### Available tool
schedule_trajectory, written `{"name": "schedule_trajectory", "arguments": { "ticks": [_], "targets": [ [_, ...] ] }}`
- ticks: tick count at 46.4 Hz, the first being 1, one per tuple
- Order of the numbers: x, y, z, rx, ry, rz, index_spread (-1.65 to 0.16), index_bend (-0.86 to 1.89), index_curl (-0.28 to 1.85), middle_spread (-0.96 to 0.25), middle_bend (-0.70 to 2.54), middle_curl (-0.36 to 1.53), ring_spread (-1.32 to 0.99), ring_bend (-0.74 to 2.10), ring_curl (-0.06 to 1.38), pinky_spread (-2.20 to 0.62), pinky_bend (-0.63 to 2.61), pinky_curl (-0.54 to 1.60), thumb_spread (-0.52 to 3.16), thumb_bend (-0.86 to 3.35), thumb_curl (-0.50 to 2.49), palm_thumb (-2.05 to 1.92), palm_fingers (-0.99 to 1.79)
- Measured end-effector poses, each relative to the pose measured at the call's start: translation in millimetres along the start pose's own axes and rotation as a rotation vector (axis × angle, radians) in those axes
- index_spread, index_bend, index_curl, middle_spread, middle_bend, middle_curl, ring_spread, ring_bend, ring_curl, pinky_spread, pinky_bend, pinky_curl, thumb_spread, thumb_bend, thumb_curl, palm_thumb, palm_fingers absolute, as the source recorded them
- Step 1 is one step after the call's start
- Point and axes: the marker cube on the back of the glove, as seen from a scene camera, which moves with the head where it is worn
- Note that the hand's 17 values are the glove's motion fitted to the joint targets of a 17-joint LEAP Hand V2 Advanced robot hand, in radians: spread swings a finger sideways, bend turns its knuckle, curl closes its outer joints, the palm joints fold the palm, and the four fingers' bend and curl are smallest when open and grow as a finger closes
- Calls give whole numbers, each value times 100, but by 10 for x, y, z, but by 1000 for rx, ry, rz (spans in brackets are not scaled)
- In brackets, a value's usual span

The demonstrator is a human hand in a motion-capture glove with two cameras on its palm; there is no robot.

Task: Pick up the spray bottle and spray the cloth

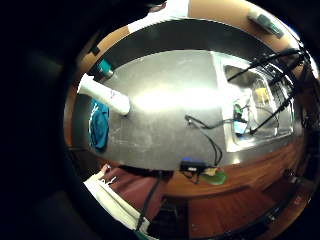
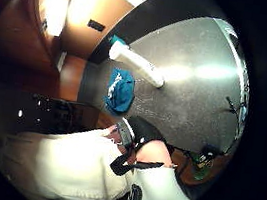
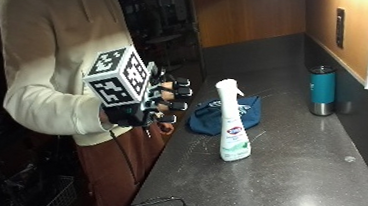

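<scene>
- My right hand [image 3: 159, 102] hovers off the tabletop's near-left edge, fingers loosely curled and holding nothing.
- The spray bottle [image 3: 232, 121] stands upright on the dark tabletop [image 3: 284, 182], to the right of the hand and well apart from it; its nozzle points right.
- Just behind the bottle lies the blue cloth [image 3: 225, 117], bunched near the edge; a teal tumbler [image 3: 321, 90] stands farther back by the wall.
- I judge the reach is the step in hand: I'd come in level, wrap the bottle's neck below the trigger, then turn the nozzle toward the cloth before squeezing.
</scene>
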Motion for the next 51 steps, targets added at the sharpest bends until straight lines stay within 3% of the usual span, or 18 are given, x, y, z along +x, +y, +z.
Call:
{"name": "schedule_trajectory", "arguments": {
  "ticks": [15,51],
  "targets": [
    [-30,-114,76,-17,-2,-16,-35,14,12,-3,19,14,5,31,13,22,47,21,79,10,19,48,9],
    [-220,-198,319,-36,-17,-38,-39,15,22,-4,19,27,5,33,21,23,46,30,90,-3,29,55,6]
  ]
}}
